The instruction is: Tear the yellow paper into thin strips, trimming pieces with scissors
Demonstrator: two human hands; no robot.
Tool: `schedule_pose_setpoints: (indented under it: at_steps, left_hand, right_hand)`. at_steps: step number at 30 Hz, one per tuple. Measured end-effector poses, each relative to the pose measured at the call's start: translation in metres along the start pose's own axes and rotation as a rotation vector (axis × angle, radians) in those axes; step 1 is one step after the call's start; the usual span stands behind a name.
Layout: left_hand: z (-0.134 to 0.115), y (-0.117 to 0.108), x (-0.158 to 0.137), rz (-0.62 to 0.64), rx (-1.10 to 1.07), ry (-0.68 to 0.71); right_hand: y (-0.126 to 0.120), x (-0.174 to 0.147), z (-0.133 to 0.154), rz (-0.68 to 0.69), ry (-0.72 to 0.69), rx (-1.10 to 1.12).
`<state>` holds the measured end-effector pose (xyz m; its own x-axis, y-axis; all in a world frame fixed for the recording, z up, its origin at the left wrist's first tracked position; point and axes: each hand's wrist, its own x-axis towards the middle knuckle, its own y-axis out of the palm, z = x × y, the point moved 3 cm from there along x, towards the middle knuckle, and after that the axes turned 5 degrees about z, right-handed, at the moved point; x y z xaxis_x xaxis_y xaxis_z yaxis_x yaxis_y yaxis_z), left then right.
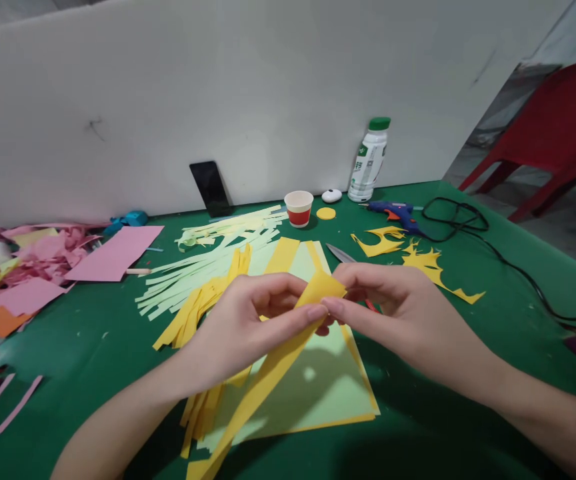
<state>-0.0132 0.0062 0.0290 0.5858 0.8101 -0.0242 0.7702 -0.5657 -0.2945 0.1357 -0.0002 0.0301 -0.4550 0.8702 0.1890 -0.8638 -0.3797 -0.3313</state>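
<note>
A long yellow paper strip (268,373) slants up from the lower left, its top end folded over between my two hands. My left hand (263,313) pinches it with thumb and forefinger. Close beside it, my right hand (388,300) holds the same end by its edge, thumb tips almost meeting. Beneath lie a pale green sheet (318,393) with yellow paper under its edge and a bunch of cut yellow strips (193,313). Scissors (339,253) show a blade behind my right hand, which hides part of them.
Pale green strips (208,253) and a paper cup (299,209) lie farther back. A bottle (369,160), a glue gun (393,212) with its cord and yellow scraps (428,263) are to the right. Pink paper (118,253) covers the left. A phone (211,188) leans against the white board.
</note>
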Motion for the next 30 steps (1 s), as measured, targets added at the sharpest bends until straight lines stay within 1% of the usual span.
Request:
schedule_pose_setpoints:
  at_steps: [3,7,12,15,22,27,30]
  left_hand:
    - [0.000,0.001,-0.001,-0.006,-0.093,-0.017]
    - [0.000,0.004,-0.006,0.008,-0.175,-0.030]
    - [0.000,0.007,-0.009,0.047,-0.298,-0.040]
    - [-0.002,0.008,-0.009,0.066,-0.340,-0.058]
    - [-0.007,0.010,-0.009,0.067,-0.303,-0.075]
    - [-0.006,0.011,-0.009,0.092,-0.212,-0.010]
    - [-0.007,0.010,-0.009,0.059,-0.149,0.063]
  right_hand:
    - [0.000,-0.001,0.000,0.021,-0.009,-0.010]
    - [0.003,-0.004,0.002,0.072,-0.091,0.003]
    - [0.004,-0.006,0.006,0.062,-0.150,-0.064]
    - [0.005,-0.007,0.008,0.088,-0.183,-0.085]
    - [0.004,-0.008,0.009,0.043,-0.187,-0.164]
    - [0.007,-0.008,0.011,0.091,-0.179,-0.137]
    - [0.008,-0.007,0.011,0.094,-0.155,-0.133]
